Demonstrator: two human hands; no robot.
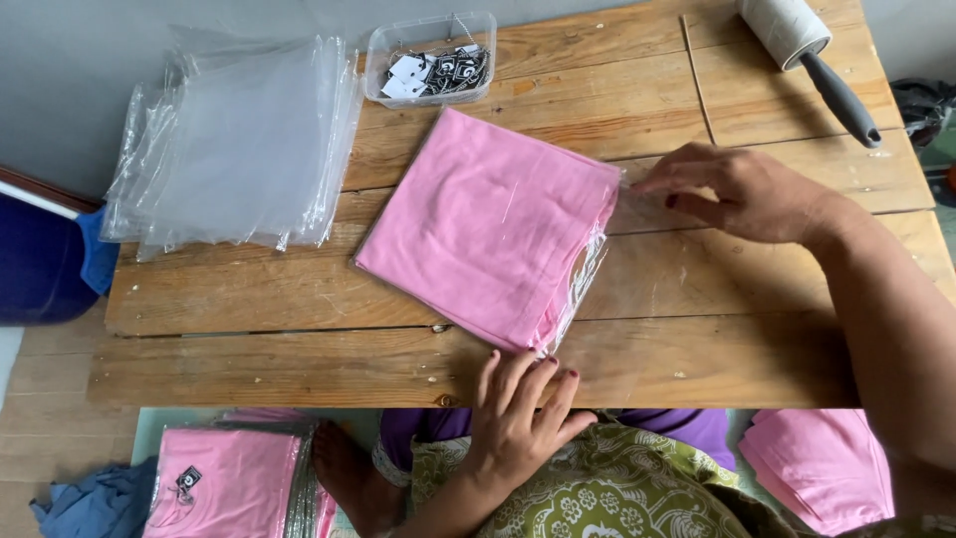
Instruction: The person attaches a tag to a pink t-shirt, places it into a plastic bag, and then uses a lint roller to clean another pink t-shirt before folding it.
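Observation:
A folded pink garment point(483, 224) lies on the wooden table point(299, 299) inside a clear plastic bag whose open end faces right. My right hand point(742, 189) rests at the bag's upper right corner, fingers pinching the clear flap. My left hand point(518, 413) lies flat at the table's near edge, its fingertips pressing the bag's lower corner. The garment sits tilted, one corner pointing towards me.
A stack of empty clear bags point(234, 139) lies at the table's left. A clear tub of tags point(433, 60) stands at the back. A lint roller point(807, 55) lies back right. Bagged pink garments point(234, 478) sit on the floor left, loose folded pink ones point(822, 463) right.

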